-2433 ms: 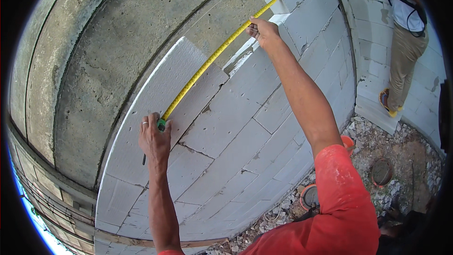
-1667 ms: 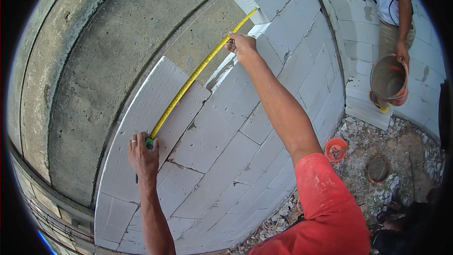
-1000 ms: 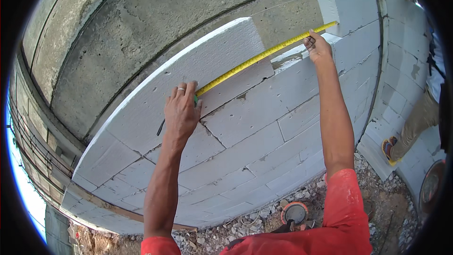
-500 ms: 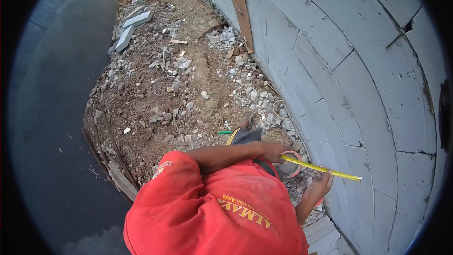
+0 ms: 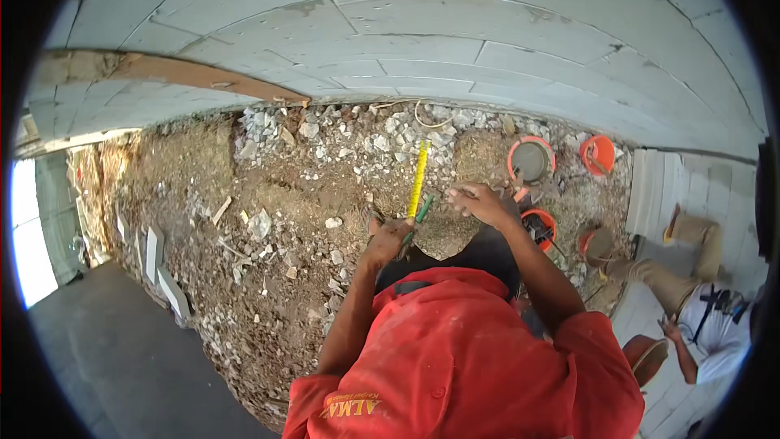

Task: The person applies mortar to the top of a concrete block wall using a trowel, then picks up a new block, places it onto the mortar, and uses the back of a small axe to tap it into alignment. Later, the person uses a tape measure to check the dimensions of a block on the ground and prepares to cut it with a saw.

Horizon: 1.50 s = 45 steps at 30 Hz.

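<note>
My left hand (image 5: pixel 388 242) is closed in front of my waist, gripping a tape measure; its case is hidden in my fist. The yellow blade (image 5: pixel 418 180) sticks out from the fingers toward the block wall. Against the blade and my left fingers lies a slim green stick-like thing (image 5: pixel 425 208); I cannot tell whether it is held. My right hand (image 5: pixel 485 205) hovers to the right of the blade, fingers stretched out and apart, with nothing in it.
Grey block wall (image 5: pixel 422 49) with a leaning wooden plank (image 5: pixel 203 75) ahead. Rubble covers the ground (image 5: pixel 284 195). A mortar bucket (image 5: pixel 552 164) and orange buckets (image 5: pixel 600 169) stand at right, near a co-worker (image 5: pixel 715 325). Loose blocks (image 5: pixel 172 291) lie left.
My view has swung round to the right, bringing the buckets and co-worker in. My right hand has left the blade, which now points toward the wall from my left hand.
</note>
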Motion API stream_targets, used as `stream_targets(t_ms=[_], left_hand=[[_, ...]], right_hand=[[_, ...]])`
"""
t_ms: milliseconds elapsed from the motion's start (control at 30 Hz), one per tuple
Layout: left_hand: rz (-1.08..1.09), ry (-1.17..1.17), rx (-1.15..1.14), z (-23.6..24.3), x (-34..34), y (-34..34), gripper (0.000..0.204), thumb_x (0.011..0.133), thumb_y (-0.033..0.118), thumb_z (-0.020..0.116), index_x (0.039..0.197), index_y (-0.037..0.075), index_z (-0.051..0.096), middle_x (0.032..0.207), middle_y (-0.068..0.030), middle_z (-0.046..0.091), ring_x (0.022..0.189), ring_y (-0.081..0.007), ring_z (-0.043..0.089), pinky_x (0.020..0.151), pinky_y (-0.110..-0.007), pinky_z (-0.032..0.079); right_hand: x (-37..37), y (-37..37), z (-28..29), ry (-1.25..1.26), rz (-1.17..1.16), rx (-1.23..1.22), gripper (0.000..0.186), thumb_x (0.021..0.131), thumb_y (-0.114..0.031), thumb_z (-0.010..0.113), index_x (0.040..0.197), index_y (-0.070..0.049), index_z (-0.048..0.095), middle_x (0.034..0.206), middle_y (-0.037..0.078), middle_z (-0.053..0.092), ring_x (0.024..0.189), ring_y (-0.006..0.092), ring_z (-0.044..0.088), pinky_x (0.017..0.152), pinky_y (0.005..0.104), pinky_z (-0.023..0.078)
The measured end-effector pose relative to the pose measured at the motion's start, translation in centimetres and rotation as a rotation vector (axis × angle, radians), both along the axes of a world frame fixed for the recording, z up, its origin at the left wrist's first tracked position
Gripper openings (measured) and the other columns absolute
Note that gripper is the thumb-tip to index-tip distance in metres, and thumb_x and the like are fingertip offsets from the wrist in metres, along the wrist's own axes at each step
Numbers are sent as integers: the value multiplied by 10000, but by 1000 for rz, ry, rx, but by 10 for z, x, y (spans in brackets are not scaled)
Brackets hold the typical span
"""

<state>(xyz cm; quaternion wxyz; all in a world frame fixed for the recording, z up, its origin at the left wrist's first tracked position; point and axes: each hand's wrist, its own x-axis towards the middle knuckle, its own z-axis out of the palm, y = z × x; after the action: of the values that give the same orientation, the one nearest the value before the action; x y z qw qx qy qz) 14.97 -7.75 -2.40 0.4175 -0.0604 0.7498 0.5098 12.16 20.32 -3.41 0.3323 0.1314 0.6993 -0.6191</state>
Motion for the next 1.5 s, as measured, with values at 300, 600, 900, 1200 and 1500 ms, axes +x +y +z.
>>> stream_targets(t_ms=[300,600,900,1200,1500], left_hand=[[846,-415,-253,-12,34,-271,428,1027,426,451,1153,44,596,777,-60,596,549,-185,564,550,-321,518],[405,-312,-894,-44,25,-323,213,831,279,589,927,90,613,653,-38,486,490,-201,500,452,-344,425],[-440,170,-1168,-82,46,-347,324,908,238,503,967,5,720,763,-134,659,626,-234,627,553,-370,499],[-686,38,-1189,-70,14,-279,327,940,167,455,1007,11,735,770,-128,670,679,-219,660,599,-360,537],[-173,-128,-1027,-86,-12,-269,245,920,211,569,1066,38,663,761,-64,591,629,-182,595,555,-335,492]], right_hand=[[163,-28,-121,-230,-1373,350,85,927,-75,578,875,-20,617,800,43,628,683,134,619,573,309,525],[342,9,-351,-557,-445,873,189,757,-207,677,857,-53,721,860,170,715,813,341,697,754,459,549],[294,110,-537,-908,-793,675,440,865,-294,631,1165,29,632,1175,223,663,1042,382,658,843,472,545],[348,90,-537,-689,-813,469,426,866,-295,639,1167,5,618,1077,247,666,989,407,653,862,492,507],[338,18,-408,-702,-1118,446,353,806,-322,643,955,-3,676,857,244,677,865,405,675,770,474,517]])
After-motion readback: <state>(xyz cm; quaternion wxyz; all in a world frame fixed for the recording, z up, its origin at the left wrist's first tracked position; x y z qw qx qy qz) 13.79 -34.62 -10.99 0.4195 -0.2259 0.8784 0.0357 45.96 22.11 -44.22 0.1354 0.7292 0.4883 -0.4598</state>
